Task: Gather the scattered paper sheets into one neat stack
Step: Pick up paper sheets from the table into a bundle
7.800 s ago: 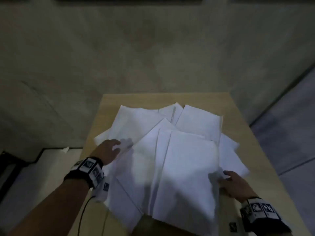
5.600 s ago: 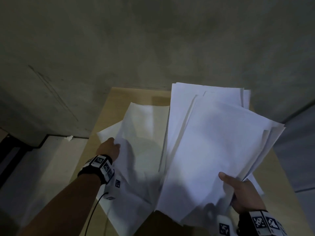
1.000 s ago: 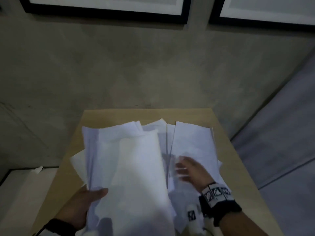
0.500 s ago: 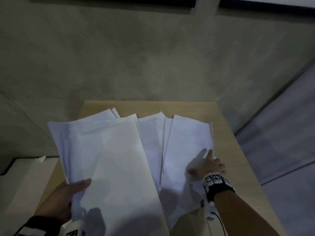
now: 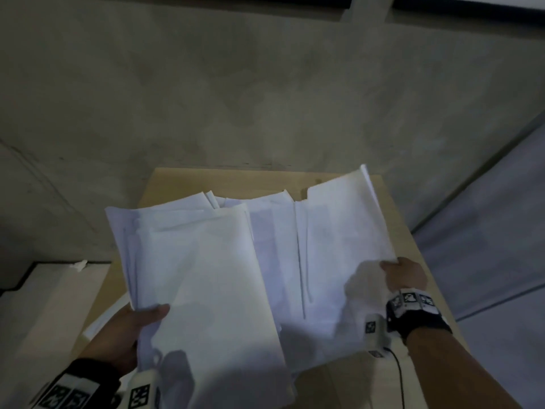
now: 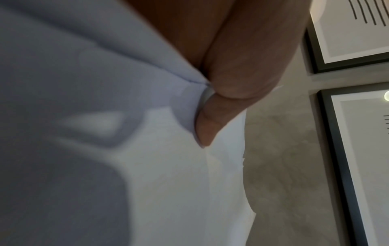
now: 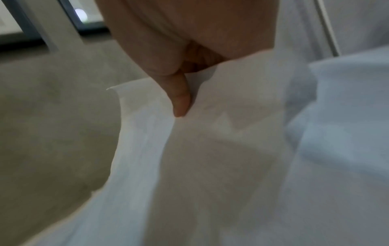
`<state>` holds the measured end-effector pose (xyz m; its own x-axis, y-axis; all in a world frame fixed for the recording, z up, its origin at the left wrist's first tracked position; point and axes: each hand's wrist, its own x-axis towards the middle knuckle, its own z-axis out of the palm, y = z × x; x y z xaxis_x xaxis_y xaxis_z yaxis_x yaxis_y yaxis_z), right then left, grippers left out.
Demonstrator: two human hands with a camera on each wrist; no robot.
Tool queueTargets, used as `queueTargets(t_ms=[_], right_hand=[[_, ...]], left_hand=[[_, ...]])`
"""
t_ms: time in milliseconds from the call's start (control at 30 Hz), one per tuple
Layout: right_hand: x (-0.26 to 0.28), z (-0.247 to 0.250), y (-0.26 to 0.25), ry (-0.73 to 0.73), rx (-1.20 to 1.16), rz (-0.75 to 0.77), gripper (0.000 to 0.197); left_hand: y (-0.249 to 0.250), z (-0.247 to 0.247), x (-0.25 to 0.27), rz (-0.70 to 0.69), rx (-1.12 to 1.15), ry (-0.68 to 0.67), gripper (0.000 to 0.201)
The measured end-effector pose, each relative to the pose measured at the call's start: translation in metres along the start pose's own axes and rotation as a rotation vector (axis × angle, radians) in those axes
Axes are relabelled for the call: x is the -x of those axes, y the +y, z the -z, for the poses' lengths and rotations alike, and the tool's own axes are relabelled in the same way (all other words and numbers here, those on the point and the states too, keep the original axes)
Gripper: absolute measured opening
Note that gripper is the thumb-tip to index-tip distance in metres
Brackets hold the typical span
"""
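Observation:
My left hand (image 5: 138, 320) grips a bundle of white paper sheets (image 5: 200, 276) by its near left edge, held above the wooden table (image 5: 182, 181); its thumb (image 6: 208, 123) lies on top of the sheets. My right hand (image 5: 398, 273) pinches the right edge of a second batch of sheets (image 5: 339, 240), lifted off the table on the right; its thumb (image 7: 181, 99) presses on the paper (image 7: 210, 149). More sheets (image 5: 274, 231) lie between the two batches; whether they rest on the table is hidden.
The small table stands against a grey concrete wall (image 5: 265, 84). Dark picture frames (image 6: 347, 50) hang on the wall above. Floor drops away left (image 5: 44, 305) and right (image 5: 486, 246) of the table. A sheet edge (image 5: 100, 320) sticks out past the table's left side.
My right hand moved from lying on the right sheets to gripping their right edge and lifting them. My left hand keeps holding its bundle, now slightly nearer the middle.

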<state>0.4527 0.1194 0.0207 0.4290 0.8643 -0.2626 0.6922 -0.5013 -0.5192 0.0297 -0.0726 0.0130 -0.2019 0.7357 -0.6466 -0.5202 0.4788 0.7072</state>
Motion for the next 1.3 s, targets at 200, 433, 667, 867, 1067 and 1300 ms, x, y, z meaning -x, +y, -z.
queueTargets(t_ms=[200, 433, 667, 867, 1067, 1300], right_hand=[[0.038, 0.06, -0.038, -0.142, -0.667, 0.086, 0.019], [0.095, 0.027, -0.066, -0.574, -0.881, 0.163, 0.013], [0.127, -0.057, -0.05, -0.863, -0.719, 0.095, 0.041], [0.154, -0.074, -0.059, -0.818, -0.564, 0.306, 0.033], [0.129, -0.091, -0.081, -0.584, -0.374, 0.255, 0.055], [0.104, -0.141, -0.091, -0.414, 0.157, 0.088, 0.104]], left_hand=[[-0.002, -0.014, -0.003, -0.043, 0.001, 0.012, 0.031], [0.023, -0.055, -0.005, -0.115, 0.008, -0.093, 0.024], [0.028, -0.063, 0.004, -0.095, 0.015, -0.215, 0.031], [0.012, -0.031, 0.007, -0.092, 0.002, -0.166, 0.051], [0.01, 0.022, 0.002, -0.138, -0.079, 0.175, 0.018], [0.006, 0.063, 0.01, -0.15, -0.005, 0.223, 0.02]])
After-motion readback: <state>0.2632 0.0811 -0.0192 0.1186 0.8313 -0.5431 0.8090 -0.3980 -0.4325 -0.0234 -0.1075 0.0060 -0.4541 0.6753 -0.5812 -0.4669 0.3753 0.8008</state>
